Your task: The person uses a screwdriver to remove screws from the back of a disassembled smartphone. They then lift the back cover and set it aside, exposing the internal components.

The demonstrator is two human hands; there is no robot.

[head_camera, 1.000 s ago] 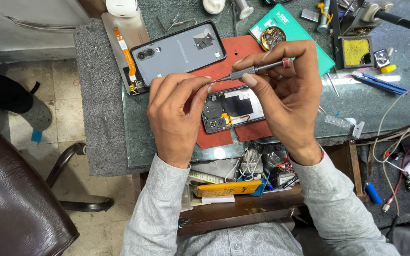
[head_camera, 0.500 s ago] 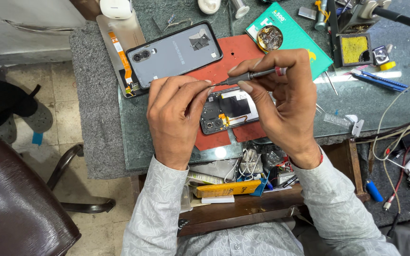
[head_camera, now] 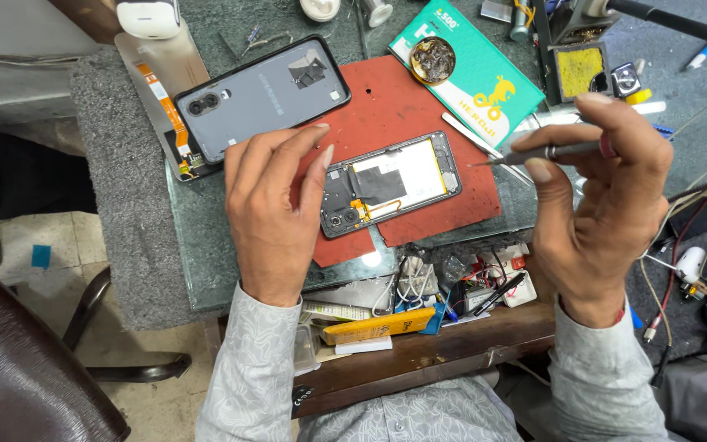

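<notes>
Two hands work before me. Nearest, a yellow flat pack (head_camera: pixel 378 326) lies on the wooden ledge. My left hand (head_camera: pixel 276 217) rests with fingers apart, touching the opened phone's (head_camera: pixel 390 184) left end; the phone lies on the red mat (head_camera: pixel 403 115), long axis running left to right, slightly tilted. My right hand (head_camera: pixel 603 205) has fingers clamped on a screwdriver (head_camera: pixel 546 153), tip pointing left toward the phone. Farther off, a green rectangular box (head_camera: pixel 476 74) carries a round tin (head_camera: pixel 431 59) of brassy wool.
</notes>
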